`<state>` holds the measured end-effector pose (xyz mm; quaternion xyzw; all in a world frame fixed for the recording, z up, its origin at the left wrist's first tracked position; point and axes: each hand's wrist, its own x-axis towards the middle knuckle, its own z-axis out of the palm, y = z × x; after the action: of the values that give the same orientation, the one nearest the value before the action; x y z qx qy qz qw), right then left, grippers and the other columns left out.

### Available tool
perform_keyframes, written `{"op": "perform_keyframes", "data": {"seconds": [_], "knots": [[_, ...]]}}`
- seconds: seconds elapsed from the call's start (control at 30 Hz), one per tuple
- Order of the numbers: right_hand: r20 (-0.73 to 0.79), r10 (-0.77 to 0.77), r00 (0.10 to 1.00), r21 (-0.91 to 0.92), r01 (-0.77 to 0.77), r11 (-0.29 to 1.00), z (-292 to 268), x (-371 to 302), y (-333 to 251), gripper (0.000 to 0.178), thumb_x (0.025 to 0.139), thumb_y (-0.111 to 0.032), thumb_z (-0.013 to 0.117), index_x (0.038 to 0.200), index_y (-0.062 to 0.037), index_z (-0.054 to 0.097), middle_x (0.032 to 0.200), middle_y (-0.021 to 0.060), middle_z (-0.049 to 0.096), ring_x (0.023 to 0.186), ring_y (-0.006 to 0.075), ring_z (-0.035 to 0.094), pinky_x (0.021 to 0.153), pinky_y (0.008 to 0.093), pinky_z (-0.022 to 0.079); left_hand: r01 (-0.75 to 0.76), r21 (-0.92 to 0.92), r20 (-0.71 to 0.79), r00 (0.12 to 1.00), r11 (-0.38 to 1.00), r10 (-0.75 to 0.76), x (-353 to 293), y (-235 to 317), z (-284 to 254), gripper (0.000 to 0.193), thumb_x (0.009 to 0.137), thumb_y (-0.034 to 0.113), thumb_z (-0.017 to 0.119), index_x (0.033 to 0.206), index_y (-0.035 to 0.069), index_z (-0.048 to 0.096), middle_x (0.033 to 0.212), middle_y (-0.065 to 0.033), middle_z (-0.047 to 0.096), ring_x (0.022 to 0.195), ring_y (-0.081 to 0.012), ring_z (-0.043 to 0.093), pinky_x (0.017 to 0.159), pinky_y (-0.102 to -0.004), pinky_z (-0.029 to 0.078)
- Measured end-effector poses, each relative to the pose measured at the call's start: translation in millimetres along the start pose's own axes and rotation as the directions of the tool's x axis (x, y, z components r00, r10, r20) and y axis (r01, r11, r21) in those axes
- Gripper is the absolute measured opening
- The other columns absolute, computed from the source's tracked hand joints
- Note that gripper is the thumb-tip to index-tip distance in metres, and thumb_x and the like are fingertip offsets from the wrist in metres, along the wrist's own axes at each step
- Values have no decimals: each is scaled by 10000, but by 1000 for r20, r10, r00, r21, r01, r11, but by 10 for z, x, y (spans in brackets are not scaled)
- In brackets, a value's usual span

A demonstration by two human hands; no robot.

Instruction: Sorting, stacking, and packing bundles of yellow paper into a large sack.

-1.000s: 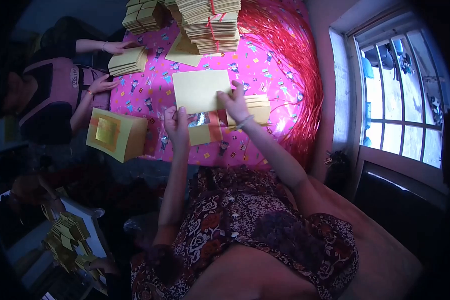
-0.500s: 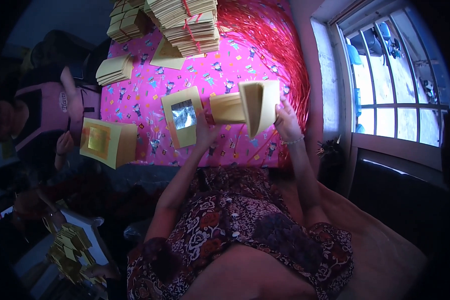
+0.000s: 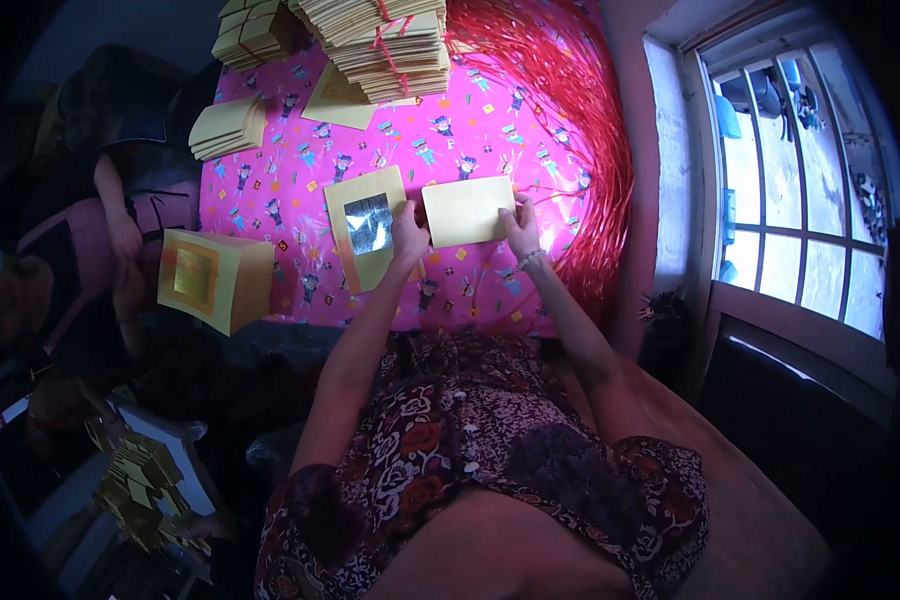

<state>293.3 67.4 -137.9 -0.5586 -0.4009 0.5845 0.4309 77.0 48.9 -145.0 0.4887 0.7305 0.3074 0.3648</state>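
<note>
Pale yellow paper rectangle (image 3: 465, 213): matte, smooth-faced, straight-edged. Silver-panelled sheet (image 3: 367, 225): yellow paper, mirror-bright foil square set in its face, set slightly askew. Gold-panelled paper block (image 3: 217, 283): thick, yellow, gold foil square within an orange border. Loose paper stack (image 3: 228, 129): fanned layers, edges stepped. Tied paper stack (image 3: 398, 55): tall, many-layered, crossed by red ties; second tied stack (image 3: 253, 38) beside it, likewise bound. Red strands (image 3: 582, 135): long, thin, glossy, tangled. Counter (image 3: 480, 308): pink cover, shiny, printed with small figures. Right hand (image 3: 521, 232): closed on the rectangle's right edge, thumb on the upper face; paper at its 9 to 10 o'clock. Left hand (image 3: 409, 238): fingers curled, between sheet and rectangle; whether it grips either cannot be told. Rectangle at its 2 o'clock, silver-panelled sheet just beside it at 9, gold-panelled block well apart beyond that sheet, loose stack at 10, second tied stack at 11, taller tied stack at 12. Strands sweep from the right hand's 1 o'clock to its 3, following the counter's right side. Near edge of the counter at 6 o'clock, below both hands; gold-panelled block at its 8 o'clock corner. Pink cover shows between rectangle and taller stack at 12 o'clock, with a narrower strip between right hand and strands at 3.
</note>
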Motion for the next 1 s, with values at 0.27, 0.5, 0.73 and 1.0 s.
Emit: {"op": "perform_keyframes", "data": {"seconds": [0.27, 0.5, 0.73, 1.0], "knots": [[-138, -207, 969, -461, 122, 879, 83, -42, 11, 342, 848, -58, 512, 1152, -4, 365, 851, 154, 540, 679, 197, 554, 614, 326, 456, 13, -85, 9, 1000, 996, -12, 72, -153, 39, 226, 671, 68, 663, 868, 39, 557, 718, -92, 628, 655, -225, 617, 625, -335, 472], [-116, -184, 976, -568, 87, 818, 122, -107, -91, 380, 851, -99, 499, 1182, 11, 348, 996, 232, 544, 875, 330, 580, 743, 376, 466, 44, -32, 15, 999, 998, -44, 42, -30, 31, 232, 668, 70, 661, 873, 33, 558, 747, -94, 635, 676, -220, 621, 645, -326, 474], [-149, -250, 957, -667, 90, 740, 230, -132, -101, 407, 830, -17, 470, 1207, 48, 331, 1108, 270, 461, 980, 391, 512, 816, 406, 435, 17, -6, -18, 1000, 1000, -17, 8, -74, 30, 213, 701, 73, 617, 902, 36, 559, 768, -103, 638, 706, -247, 624, 669, -350, 477], [-147, -346, 927, -685, 157, 712, 132, -119, 6, 392, 837, -26, 459, 1200, 59, 336, 1102, 271, 465, 1004, 411, 498, 822, 423, 439, -305, 347, -40, 940, 887, 339, -231, 565, -8, 279, 780, 109, 537, 1043, 26, 495, 1014, -178, 500, 956, -319, 507, 848, -394, 406]]}}
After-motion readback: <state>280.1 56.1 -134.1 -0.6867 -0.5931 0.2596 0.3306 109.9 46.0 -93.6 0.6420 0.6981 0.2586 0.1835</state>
